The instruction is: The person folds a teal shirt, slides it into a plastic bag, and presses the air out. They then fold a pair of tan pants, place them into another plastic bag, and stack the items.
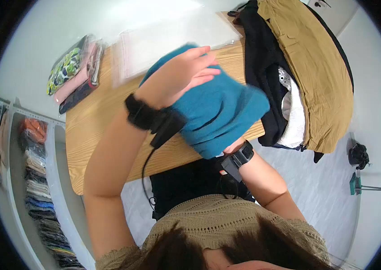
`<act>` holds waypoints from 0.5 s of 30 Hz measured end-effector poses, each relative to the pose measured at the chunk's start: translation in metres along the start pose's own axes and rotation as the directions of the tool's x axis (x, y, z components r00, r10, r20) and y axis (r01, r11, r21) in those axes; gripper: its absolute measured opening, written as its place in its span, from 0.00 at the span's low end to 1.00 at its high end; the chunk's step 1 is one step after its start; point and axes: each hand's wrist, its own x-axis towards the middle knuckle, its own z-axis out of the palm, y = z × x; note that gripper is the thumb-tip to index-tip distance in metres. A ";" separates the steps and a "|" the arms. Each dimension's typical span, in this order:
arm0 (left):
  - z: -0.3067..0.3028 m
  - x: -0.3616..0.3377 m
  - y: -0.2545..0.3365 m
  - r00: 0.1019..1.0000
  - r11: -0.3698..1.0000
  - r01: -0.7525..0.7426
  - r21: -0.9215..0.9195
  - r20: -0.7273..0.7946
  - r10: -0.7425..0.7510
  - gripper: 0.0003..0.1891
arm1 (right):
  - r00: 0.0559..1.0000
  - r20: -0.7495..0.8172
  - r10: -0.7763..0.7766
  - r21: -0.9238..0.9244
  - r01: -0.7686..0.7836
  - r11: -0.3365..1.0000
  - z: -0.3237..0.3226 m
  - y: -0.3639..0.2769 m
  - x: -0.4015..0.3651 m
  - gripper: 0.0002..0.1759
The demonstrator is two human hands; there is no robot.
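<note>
A folded teal cloth garment (219, 103), partly smeared by motion, is above the front right part of the wooden table. My left hand (190, 72) lies over its upper left part, with fingers stretched out and slightly apart. At the lower edge of the garment, my right hand (234, 146) is mostly covered by the fabric, and its fingers are hidden. Both wrists wear black straps with a device, and a cable hangs from the left one.
Clear plastic bags (172, 36) lie at the back of the wooden table (96, 135). Folded packed clothes (75, 69) are stacked at the back left. A pile of tan and black clothes (312, 67) stands on the right. Shelves at left hold bagged garments (39, 184).
</note>
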 end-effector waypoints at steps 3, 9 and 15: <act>-0.002 -0.033 0.007 0.976 0.716 -0.216 0.664 0.159 0.146 0.26 | 0.944 -0.309 -0.117 -0.030 0.113 0.993 0.013 -0.002 -0.002 0.29; 0.011 -0.068 -0.039 0.989 -0.329 -0.136 0.934 0.148 0.010 0.44 | 0.966 -0.241 -0.093 -0.113 0.068 0.991 -0.004 -0.003 -0.011 0.31; 0.004 -0.058 -0.055 0.992 -0.212 -0.122 0.970 0.113 -0.054 0.55 | 0.515 -0.849 -0.115 -0.237 -0.177 0.955 0.046 -0.034 -0.010 0.25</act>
